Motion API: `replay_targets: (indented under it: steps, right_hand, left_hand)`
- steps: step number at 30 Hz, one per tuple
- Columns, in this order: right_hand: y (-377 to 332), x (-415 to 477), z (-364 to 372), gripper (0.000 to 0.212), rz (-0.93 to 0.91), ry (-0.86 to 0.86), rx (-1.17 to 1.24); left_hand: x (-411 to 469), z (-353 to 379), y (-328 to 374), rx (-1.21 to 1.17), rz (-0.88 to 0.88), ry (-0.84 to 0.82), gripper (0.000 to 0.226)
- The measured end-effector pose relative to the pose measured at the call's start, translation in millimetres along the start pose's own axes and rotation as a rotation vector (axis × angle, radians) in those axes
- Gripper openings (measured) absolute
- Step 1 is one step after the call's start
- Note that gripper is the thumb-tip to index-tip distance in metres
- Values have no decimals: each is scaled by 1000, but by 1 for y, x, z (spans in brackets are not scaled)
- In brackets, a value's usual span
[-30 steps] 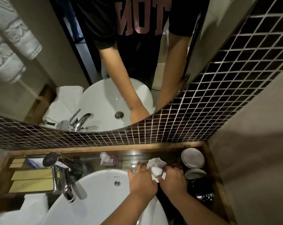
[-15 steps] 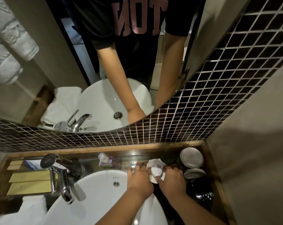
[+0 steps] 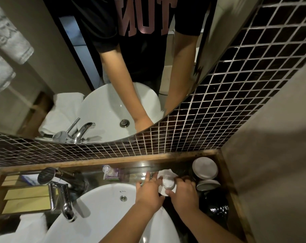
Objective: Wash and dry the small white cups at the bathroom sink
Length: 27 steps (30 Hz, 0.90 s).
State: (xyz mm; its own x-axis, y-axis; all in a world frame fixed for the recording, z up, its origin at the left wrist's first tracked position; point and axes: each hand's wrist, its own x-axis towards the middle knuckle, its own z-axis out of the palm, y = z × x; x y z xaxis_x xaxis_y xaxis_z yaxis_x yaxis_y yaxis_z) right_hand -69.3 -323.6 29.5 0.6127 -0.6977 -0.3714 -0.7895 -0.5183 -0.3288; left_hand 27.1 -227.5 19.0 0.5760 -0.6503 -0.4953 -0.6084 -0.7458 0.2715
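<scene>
Now, right hand (image 3: 183, 193) gripping small white cup (image 3: 168, 182), left hand (image 3: 148, 190) pressing white tissue (image 3: 166, 173) against it, beside sink (image 3: 99, 199).

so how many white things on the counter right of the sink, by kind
small cup held between the hands: 1
white tissue or cloth under it: 1
white round discs, saucers or lids, cannot tell which: 2, one at the back, one in front of it
total: 4
</scene>
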Motion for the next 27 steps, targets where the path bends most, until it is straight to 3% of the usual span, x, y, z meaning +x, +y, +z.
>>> replay_targets:
  steps: [12, 20, 27]
  right_hand:
    - [-1, 3, -1, 52, 8, -8, -11]
    - [0, -3, 0, 62, -26, 0, 23]
    - [-1, -13, 2, 58, -69, -49, 82]
  left_hand:
    - [-1, 0, -1, -45, 23, 62, 61]
    - [-15, -6, 5, -44, -30, 136, 67]
    - [-42, -19, 11, -36, -115, 127, 50]
